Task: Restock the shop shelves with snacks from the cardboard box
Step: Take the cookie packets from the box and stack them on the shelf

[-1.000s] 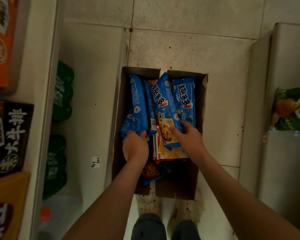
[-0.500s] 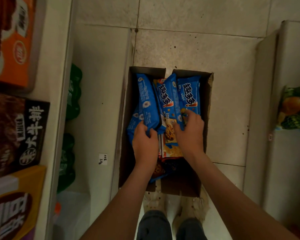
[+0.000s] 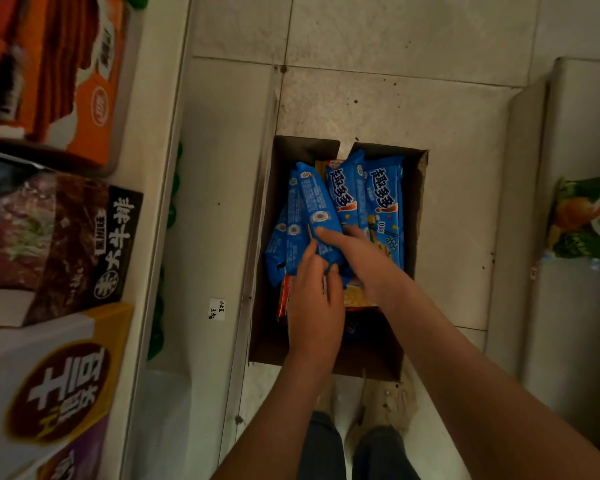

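An open cardboard box (image 3: 417, 209) sits on the tiled floor between two shelf units. Inside it stand several blue cookie packs (image 3: 385, 199), with an orange pack (image 3: 362, 299) lying beneath them. My left hand (image 3: 314, 306) grips the lower ends of the left bunch of blue packs (image 3: 309, 209). My right hand (image 3: 357, 256) reaches across the middle packs, its thumb lying on the left bunch and its fingers tucked behind it.
The left shelf unit (image 3: 160, 202) carries an orange box (image 3: 84, 81), a dark beef-snack box (image 3: 66, 237) and a yellow-and-white box (image 3: 49, 393); a price label (image 3: 217, 309) is stuck on a lower shelf. A green bag (image 3: 589, 220) lies on the right shelf. My shoes (image 3: 381, 407) stand behind the box.
My right hand has slid left from the right-hand packs onto the left bunch held by my left hand. The packs have been gathered closer together.
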